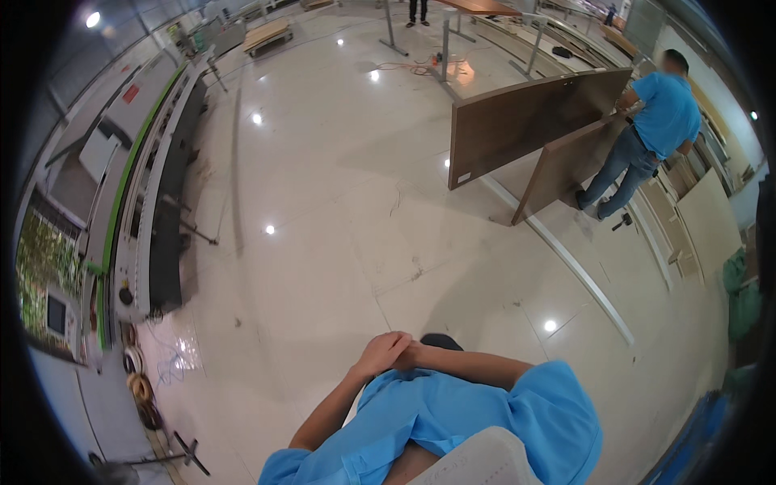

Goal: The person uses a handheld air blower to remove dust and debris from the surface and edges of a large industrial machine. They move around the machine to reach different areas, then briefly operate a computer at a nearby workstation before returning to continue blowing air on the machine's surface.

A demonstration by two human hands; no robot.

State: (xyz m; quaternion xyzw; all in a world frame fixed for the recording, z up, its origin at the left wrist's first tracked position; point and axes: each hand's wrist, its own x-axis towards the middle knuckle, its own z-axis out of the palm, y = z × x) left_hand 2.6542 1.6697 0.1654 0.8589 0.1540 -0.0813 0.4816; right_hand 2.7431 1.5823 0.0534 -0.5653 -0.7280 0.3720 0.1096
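Both hands meet in front of the person's chest, low in the head view: the left hand (382, 352) lies over or against the right hand (414, 356), fingers curled and folded together, so neither is open and neither holds any object that I can make out. The two forearms come in from either side of the blue shirt (453, 420) and converge at that one spot (a resting clasp, from the look of it).

Nearest to the clasped hands is only a dark rounded shape (440, 341) just beyond them, touching or nearly touching the right hand; whether it is a shoe or something else is hard to tell. It lies straight ahead of the fingers, slightly closer to the right hand than the left.

Well apart, up and to the right across the glossy tiled floor (323, 202), a co-worker (651, 133) in a blue shirt stands at two large brown panels (525, 125) set on edge, their long axes running roughly left to right. A long machine (149, 186) lines the left side.
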